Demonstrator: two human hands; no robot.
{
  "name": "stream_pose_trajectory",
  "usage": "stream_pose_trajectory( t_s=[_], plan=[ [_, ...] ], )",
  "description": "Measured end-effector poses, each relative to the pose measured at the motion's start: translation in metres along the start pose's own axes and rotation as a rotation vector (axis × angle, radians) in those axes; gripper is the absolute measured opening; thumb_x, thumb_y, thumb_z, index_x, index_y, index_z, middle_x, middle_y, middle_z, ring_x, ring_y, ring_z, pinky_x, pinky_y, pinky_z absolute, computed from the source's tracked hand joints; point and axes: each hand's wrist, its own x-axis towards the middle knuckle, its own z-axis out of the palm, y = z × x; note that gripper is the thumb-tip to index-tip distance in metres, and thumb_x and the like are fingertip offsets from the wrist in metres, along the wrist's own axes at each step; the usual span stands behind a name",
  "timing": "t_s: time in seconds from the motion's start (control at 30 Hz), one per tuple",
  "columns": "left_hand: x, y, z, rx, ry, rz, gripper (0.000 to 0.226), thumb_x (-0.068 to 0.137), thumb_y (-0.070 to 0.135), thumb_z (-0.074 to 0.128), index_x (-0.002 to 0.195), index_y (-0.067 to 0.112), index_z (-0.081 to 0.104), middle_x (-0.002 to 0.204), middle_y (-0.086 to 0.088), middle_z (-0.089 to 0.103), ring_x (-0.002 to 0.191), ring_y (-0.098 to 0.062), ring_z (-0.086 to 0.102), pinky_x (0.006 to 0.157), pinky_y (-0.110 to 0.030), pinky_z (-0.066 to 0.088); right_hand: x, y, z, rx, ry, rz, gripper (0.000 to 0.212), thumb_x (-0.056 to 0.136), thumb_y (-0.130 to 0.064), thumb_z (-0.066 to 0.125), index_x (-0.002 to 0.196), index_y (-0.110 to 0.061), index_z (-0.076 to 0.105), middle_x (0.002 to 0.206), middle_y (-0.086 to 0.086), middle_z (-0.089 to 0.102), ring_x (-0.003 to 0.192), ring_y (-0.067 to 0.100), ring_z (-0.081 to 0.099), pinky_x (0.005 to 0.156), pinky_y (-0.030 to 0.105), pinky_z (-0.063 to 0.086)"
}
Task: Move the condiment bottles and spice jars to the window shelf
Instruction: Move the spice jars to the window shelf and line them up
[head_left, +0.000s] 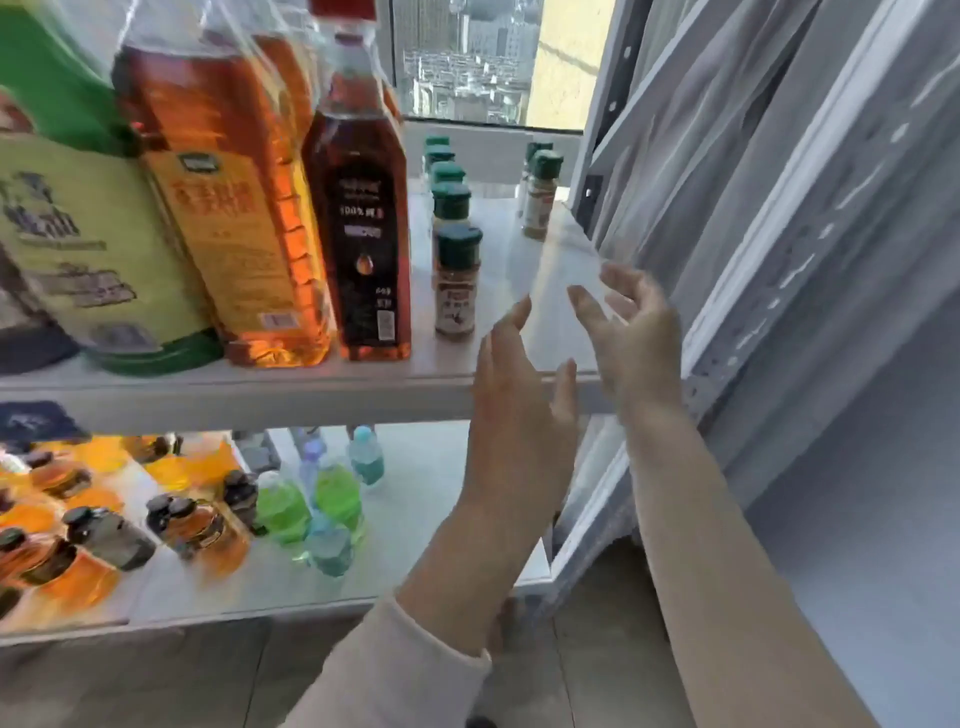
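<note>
— Green caps in a file: the jars (456, 283) run from the near edge of the shelf (311, 387) back toward the window (467, 62), and a far pair (540, 195) stands to the right of them.
— And the big stuff?
— Left of the jars. A dark bottle (363, 234) is just beside the nearest jar, with an amber bottle (228, 208) against it.
— What are the hands doing?
— Nothing in either. The left hand (519, 395) hovers in front of the shelf's near edge, fingers straight and loose. The right hand (631, 332) is above the bare right corner, fingers spread and a little curled, palm toward the other. Neither touches a jar.
— So a fresh fetch comes next?
— That's my guess. More bottles sit on the low shelf (415, 587), green bottles (283, 506) among them; whether those are meant to go up, I can't say.
— Any advice?
— Fill the open strip between the file and the far pair, working from the back, so no sleeve sweeps the near jar. Set each one upright and flat before letting go; tall, narrow jars tip easily.
</note>
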Motion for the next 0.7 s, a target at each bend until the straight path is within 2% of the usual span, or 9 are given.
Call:
stream_pose_trajectory(
  t_s=[0.07, 0.1, 0.23, 0.3, 0.37, 0.43, 0.5, 0.6, 0.7],
  plan=[
    [-0.040, -0.010, -0.025, 0.014, 0.010, 0.032, 0.049, 0.090, 0.010, 0.053, 0.136, 0.011, 0.035, 0.134, 0.003, 0.042, 0.124, -0.006, 0.037, 0.095, 0.003, 0.020, -0.054, -0.001, -0.004, 0.004, 0.028, -0.027, 0.038, 0.086, -0.029, 0.064, 0.120, -0.015, 0.055, 0.124, -0.001, 0.059, 0.115, 0.011, 0.053, 0.098, 0.024, 0.043],
    [-0.060, -0.019, -0.037, 0.031, 0.011, 0.036, 0.048, 0.090, 0.010, 0.052, 0.135, 0.010, 0.037, 0.135, 0.000, 0.044, 0.125, -0.009, 0.039, 0.097, 0.000, 0.021, -0.080, 0.003, -0.005, -0.003, 0.038, -0.041, 0.036, 0.086, -0.029, 0.064, 0.118, -0.016, 0.056, 0.121, -0.002, 0.060, 0.113, 0.010, 0.055, 0.097, 0.024, 0.044],
    [-0.139, -0.071, -0.073, 0.196, -0.011, -0.029, 0.050, 0.086, 0.018, 0.046, 0.134, 0.009, 0.041, 0.136, -0.005, 0.048, 0.128, -0.019, 0.042, 0.109, -0.028, 0.027, -0.180, 0.041, -0.001, -0.107, -0.016, -0.019, 0.028, 0.088, -0.027, 0.062, 0.115, -0.020, 0.057, 0.111, -0.006, 0.058, 0.110, 0.009, 0.054, 0.098, 0.022, 0.042],
    [-0.179, -0.102, -0.086, 0.329, -0.079, -0.078, 0.050, 0.084, 0.017, 0.049, 0.132, 0.006, 0.045, 0.134, -0.011, 0.051, 0.126, -0.026, 0.046, 0.107, -0.041, 0.035, -0.232, 0.069, 0.003, -0.196, -0.114, 0.070, 0.027, 0.087, -0.026, 0.062, 0.114, -0.023, 0.057, 0.108, -0.012, 0.053, 0.107, 0.006, 0.050, 0.098, 0.022, 0.040],
    [-0.216, -0.133, -0.096, 0.471, -0.180, -0.153, 0.049, 0.081, 0.021, 0.052, 0.126, 0.004, 0.051, 0.130, -0.016, 0.053, 0.121, -0.032, 0.051, 0.101, -0.047, 0.040, -0.280, 0.098, 0.007, -0.266, -0.206, 0.127, 0.030, 0.085, -0.023, 0.064, 0.115, -0.017, 0.059, 0.106, -0.012, 0.051, 0.105, 0.007, 0.050, 0.095, 0.019, 0.038],
    [-0.250, -0.160, -0.106, 0.581, -0.257, -0.251, 0.046, 0.083, 0.025, 0.055, 0.124, 0.005, 0.053, 0.133, -0.018, 0.051, 0.123, -0.034, 0.049, 0.100, -0.046, 0.038, -0.323, 0.124, 0.011, -0.350, -0.316, 0.154, 0.032, 0.083, -0.021, 0.067, 0.113, -0.014, 0.060, 0.105, -0.009, 0.052, 0.101, 0.008, 0.050, 0.088, 0.013, 0.035],
    [-0.285, -0.186, -0.116, 0.620, -0.303, -0.367, 0.045, 0.086, 0.019, 0.060, 0.128, 0.007, 0.050, 0.140, -0.015, 0.044, 0.131, -0.033, 0.040, 0.106, -0.044, 0.030, -0.362, 0.150, 0.016, -0.403, -0.469, 0.221, 0.034, 0.083, -0.022, 0.067, 0.115, -0.015, 0.059, 0.109, -0.007, 0.053, 0.106, 0.008, 0.050, 0.088, 0.011, 0.031],
    [-0.342, -0.226, -0.119, 0.658, -0.339, -0.535, 0.044, 0.088, 0.019, 0.058, 0.130, 0.010, 0.047, 0.144, -0.010, 0.039, 0.136, -0.027, 0.031, 0.109, -0.040, 0.023, -0.414, 0.201, 0.026, -0.444, -0.684, 0.321, 0.038, 0.083, -0.022, 0.067, 0.119, -0.014, 0.056, 0.119, 0.000, 0.055, 0.121, 0.016, 0.047, 0.097, 0.018, 0.032],
    [-0.400, -0.272, -0.109, 0.671, -0.422, -0.706, 0.044, 0.091, 0.022, 0.054, 0.132, 0.014, 0.044, 0.146, -0.005, 0.036, 0.137, -0.022, 0.030, 0.109, -0.035, 0.022, -0.458, 0.256, 0.033, -0.512, -0.852, 0.411, 0.042, 0.085, -0.024, 0.065, 0.124, -0.015, 0.053, 0.124, 0.000, 0.052, 0.124, 0.017, 0.044, 0.101, 0.021, 0.032]
  ],
)
